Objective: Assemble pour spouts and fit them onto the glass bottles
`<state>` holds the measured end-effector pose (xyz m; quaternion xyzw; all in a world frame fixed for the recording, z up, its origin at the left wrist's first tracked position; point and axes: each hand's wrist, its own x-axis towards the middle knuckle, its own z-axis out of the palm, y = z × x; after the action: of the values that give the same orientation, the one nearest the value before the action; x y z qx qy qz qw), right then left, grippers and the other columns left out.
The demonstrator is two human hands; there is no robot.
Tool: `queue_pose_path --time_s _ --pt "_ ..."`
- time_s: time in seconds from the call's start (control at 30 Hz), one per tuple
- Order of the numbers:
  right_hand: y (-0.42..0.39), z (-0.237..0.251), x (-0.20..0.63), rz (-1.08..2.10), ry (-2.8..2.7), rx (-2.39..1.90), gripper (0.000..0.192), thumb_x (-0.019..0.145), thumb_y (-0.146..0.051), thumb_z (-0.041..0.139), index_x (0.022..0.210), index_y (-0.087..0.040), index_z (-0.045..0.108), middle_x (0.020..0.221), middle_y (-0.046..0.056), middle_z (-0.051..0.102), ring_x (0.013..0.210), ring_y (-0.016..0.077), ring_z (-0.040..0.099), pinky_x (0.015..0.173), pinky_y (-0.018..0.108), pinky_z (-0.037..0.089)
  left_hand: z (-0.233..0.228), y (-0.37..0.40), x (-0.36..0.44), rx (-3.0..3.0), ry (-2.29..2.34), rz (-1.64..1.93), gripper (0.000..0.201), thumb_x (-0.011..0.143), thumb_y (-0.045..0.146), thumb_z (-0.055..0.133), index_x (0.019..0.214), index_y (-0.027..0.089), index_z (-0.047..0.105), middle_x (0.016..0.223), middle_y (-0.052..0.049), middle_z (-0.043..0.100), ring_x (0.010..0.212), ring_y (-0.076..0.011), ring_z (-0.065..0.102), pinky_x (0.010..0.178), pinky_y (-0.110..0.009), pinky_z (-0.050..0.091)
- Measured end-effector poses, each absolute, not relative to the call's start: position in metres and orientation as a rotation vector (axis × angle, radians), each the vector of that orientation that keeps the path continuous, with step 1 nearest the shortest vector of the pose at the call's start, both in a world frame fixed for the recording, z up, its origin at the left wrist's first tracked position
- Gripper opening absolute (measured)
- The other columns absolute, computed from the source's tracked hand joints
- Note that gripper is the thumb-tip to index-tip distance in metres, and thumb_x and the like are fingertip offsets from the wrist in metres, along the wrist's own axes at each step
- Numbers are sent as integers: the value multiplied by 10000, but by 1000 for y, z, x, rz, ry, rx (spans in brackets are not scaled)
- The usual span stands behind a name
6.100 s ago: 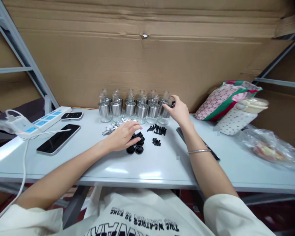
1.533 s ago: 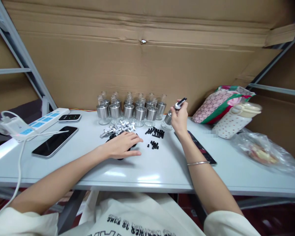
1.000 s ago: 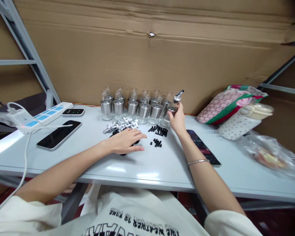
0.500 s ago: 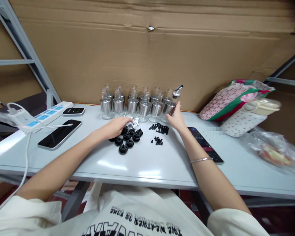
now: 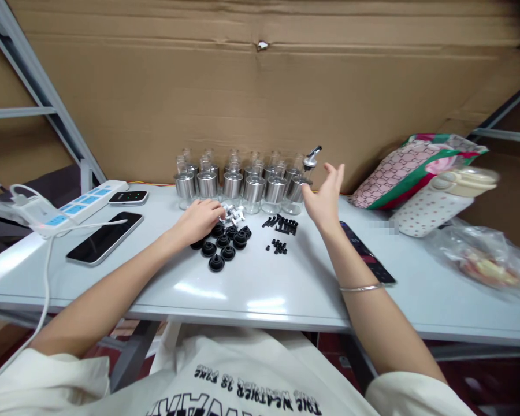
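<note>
Several glass bottles with steel sleeves (image 5: pixel 254 189) stand in two rows near the cardboard wall. The rightmost front one (image 5: pixel 300 186) has a pour spout (image 5: pixel 312 158) in its neck. Beside that bottle is my right hand (image 5: pixel 326 199), open, its fingers raised and spread. My left hand (image 5: pixel 201 221) is closed, fingers bent down and together, next to a heap of small white-and-silver parts (image 5: pixel 234 216); anything inside it is hidden. Black ribbed stoppers (image 5: pixel 228 252) lie under and beside that wrist. Between the hands are thin black pieces (image 5: pixel 287 224) and tiny black caps (image 5: pixel 279 248).
At the left are a power strip (image 5: pixel 80 207) with a white cable, a phone (image 5: pixel 106 240) and a small black-faced device (image 5: pixel 129 197). Another phone (image 5: pixel 368 254) lies by my right forearm. Farther right are a patterned bag (image 5: pixel 398 170), a dotted flask (image 5: pixel 437 205) and a plastic bag (image 5: pixel 489 266).
My right hand has come off the spouted bottle and opened, fingers lifting to the right. My left hand has drawn slightly left from the white-and-silver parts.
</note>
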<state>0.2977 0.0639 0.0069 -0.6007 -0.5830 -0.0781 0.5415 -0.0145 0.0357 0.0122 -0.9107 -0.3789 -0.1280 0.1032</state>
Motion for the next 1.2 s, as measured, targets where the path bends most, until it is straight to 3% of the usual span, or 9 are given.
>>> queue_pose_path --time_s 0.2,0.33,0.43,0.53,0.63,0.77,1.0,1.2 --pt "39 32 284 -161 -1337 -1260 399 750 -247 487 1147 -212 485 1275 130 451 1236 286 435 888 452 492 19 31 -12 -2731 -982 -659 177 894 100 420 944 170 575 942 -60 627 922 -216 562 814 -366 389" --pt "19 43 263 53 -1498 -1195 208 821 -264 449 962 -192 584 996 108 627 968 234 608 839 383 501 22 16 2 -2927 -1028 -1416 43 906 209 473 914 172 492 890 -42 578 844 -163 565 757 -302 453" --pt "8 45 250 475 -1746 -1099 176 802 -331 549 841 -175 620 805 67 664 782 202 634 772 355 505 20 5 14 -3018 -1127 -1947 184 865 288 557 846 187 405 857 -15 539 796 -129 558 697 -252 479" --pt "-1 46 240 834 -1912 -1060 243 747 -401 655 761 -158 646 717 48 658 686 175 606 669 318 488 17 -1 21 -3034 -1139 -2133 280 840 327 595 804 198 349 843 -4 529 801 -123 553 701 -251 484" --pt "-9 48 230 916 -2001 -1056 272 730 -425 686 742 -154 664 695 39 661 665 162 592 647 301 464 14 -4 23 -3015 -1108 -2156 297 844 311 598 791 200 328 848 -2 539 814 -119 561 734 -260 476" --pt "-15 49 223 787 -2102 -1043 221 735 -383 694 760 -164 690 738 38 689 723 172 612 715 304 447 13 -6 25 -3025 -1121 -2193 293 838 277 600 805 206 318 833 7 551 801 -115 571 740 -264 470" --pt "-10 42 226 725 -2209 -1112 321 832 -431 547 705 -153 646 659 24 632 623 144 526 603 270 373 12 -8 27 -3027 -1145 -2161 328 822 271 599 752 205 285 798 12 528 722 -103 529 689 -246 446" --pt "-10 39 221 725 -2227 -1162 321 863 -385 451 663 -158 561 634 16 577 573 123 460 570 256 341 14 -8 23 -2964 -989 -1573 245 881 214 483 680 189 345 762 -10 499 723 -133 484 681 -264 402"
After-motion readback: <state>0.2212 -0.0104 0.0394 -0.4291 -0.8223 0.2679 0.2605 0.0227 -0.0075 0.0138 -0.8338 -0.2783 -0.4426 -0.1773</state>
